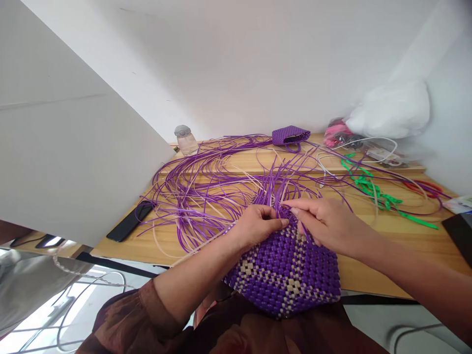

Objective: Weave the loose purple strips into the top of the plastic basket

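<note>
A purple and cream woven basket (282, 268) rests against my lap at the table's front edge, its weave patterned with cream flowers. Long loose purple and cream strips (206, 189) fan out from its far edge across the table. My left hand (260, 223) grips the basket's upper edge, thumb on the weave and fingers curled behind it. Close beside it, my right hand (320, 221) pinches a purple strip (285, 209) between thumb and forefinger at that same edge. The fingertips of both hands nearly meet there.
A small purple woven piece (290, 135) and a clear bottle (187, 141) stand at the back. A black phone (130, 221) lies at left. Green strips (368, 187), red-handled scissors (424, 188), a white cable (394, 142) and a white bag (391, 110) are at right.
</note>
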`<state>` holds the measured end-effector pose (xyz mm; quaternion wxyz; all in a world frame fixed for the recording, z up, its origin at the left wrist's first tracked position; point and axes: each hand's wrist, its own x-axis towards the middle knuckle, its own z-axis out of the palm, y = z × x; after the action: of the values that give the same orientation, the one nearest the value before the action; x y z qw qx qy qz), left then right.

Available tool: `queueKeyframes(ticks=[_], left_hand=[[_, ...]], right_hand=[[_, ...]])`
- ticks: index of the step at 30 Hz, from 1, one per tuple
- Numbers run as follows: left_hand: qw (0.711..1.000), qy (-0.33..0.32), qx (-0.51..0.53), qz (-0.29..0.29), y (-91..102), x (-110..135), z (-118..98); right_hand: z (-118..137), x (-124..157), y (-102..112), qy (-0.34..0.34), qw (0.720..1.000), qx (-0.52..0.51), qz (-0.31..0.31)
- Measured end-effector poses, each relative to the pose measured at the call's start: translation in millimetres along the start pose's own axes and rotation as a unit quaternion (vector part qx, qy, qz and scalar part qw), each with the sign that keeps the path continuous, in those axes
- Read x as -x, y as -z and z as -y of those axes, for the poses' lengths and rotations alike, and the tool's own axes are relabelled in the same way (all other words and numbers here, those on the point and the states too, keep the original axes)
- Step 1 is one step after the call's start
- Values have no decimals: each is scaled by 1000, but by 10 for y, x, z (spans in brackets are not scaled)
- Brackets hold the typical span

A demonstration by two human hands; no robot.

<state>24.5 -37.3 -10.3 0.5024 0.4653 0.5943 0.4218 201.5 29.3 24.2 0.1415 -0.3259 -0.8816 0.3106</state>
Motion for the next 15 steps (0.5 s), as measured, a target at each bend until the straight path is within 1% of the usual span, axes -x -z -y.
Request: queueKeyframes(ticks=[3, 5, 9, 12, 14, 15], left_hand=[[1000, -4, 5, 8, -3, 27, -41], [1000, -7, 12, 16, 4, 39, -54], [999, 1, 31, 18, 17, 31, -23], [999, -5, 47, 18, 9, 13, 28], [998, -12, 53, 13, -5, 3, 61], [998, -14, 53, 11, -12, -1, 76]], right_hand=[[34, -1, -55, -28, 993, -89, 73], [60, 6, -88, -40, 984, -134, 106], [104, 32, -130, -65, 959, -206, 181], [130, 57, -159, -72, 950, -223, 208], [141, 65, -157, -81, 955, -196, 208], [139, 65, -143, -75, 964, -159, 199]])
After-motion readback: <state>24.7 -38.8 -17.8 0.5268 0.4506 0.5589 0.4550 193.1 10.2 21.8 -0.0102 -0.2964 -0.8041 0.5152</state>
